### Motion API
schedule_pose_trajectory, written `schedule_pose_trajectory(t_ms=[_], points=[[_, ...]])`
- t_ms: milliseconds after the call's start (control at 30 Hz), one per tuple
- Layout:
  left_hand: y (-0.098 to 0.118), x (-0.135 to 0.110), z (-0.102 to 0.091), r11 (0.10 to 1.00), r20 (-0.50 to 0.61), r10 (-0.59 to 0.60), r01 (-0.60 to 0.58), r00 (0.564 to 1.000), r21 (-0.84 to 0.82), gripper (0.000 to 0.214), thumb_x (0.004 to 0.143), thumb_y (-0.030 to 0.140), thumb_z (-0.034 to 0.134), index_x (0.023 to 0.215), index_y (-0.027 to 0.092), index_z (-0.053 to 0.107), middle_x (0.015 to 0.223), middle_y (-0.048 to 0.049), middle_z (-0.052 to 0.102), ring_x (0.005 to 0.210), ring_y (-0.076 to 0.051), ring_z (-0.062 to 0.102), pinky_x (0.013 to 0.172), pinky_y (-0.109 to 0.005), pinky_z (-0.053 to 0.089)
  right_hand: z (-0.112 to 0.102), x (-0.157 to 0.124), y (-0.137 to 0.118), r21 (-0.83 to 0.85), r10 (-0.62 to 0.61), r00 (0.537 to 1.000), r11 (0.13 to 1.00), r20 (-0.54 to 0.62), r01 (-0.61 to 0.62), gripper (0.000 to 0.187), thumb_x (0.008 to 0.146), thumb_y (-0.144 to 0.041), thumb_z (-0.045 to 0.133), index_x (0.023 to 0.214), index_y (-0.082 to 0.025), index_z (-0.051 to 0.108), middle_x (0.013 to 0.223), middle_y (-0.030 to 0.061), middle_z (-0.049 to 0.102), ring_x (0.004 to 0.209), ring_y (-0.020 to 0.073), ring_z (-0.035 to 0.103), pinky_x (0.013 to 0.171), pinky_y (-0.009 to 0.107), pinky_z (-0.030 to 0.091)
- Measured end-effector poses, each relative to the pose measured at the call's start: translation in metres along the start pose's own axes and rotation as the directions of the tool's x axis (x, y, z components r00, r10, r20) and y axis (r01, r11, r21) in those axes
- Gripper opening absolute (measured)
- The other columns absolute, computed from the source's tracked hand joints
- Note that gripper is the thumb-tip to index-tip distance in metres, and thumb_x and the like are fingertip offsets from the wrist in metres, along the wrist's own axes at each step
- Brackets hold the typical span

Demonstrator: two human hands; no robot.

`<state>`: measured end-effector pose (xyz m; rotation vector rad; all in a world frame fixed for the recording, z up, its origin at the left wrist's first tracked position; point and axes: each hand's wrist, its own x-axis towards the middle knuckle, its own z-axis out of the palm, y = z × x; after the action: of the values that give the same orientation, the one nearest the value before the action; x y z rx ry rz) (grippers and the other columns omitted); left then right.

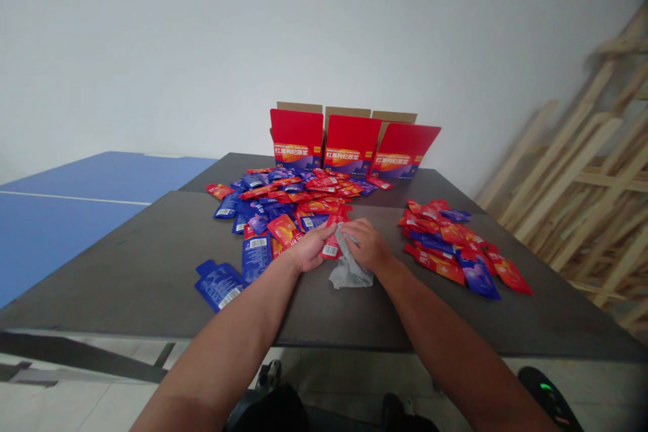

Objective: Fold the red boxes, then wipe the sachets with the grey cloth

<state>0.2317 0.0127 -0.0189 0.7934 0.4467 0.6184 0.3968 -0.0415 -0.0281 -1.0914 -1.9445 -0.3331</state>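
My left hand (310, 248) is closed on a red sachet (333, 243), held just above the dark table (152, 263). My right hand (368, 245) grips a crumpled grey cloth (349, 273) pressed against that sachet. A large heap of red and blue sachets (288, 202) lies just beyond my hands. A smaller pile of red and blue sachets (455, 246) lies to the right of my right hand. One blue sachet (219, 283) lies apart near my left forearm.
Three open red cartons (349, 142) stand in a row at the table's far edge against a white wall. A blue table (75, 202) adjoins on the left. Wooden frames (587, 175) lean at the right. Tiled floor shows below the near edge.
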Motion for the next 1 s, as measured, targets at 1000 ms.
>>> schedule_pose_trajectory(t_ms=[1000], points=[[0.01, -0.003, 0.003, 0.927, 0.092, -0.229, 0.247, 0.969, -0.284, 0.049, 0.089, 0.059, 0.047, 0.075, 0.014, 0.062, 0.049, -0.0006, 0.053, 0.041, -0.012, 0.05, 0.046, -0.023, 0.04, 0.012, 0.011, -0.035, 0.062, -0.128, 0.99, 0.99, 0.06, 0.124, 0.022, 0.091, -0.019, 0.055, 0.109, -0.021, 0.066, 0.108, 0.0091, 0.067, 0.101, 0.0217, 0.06, 0.091, 0.043, 0.052]])
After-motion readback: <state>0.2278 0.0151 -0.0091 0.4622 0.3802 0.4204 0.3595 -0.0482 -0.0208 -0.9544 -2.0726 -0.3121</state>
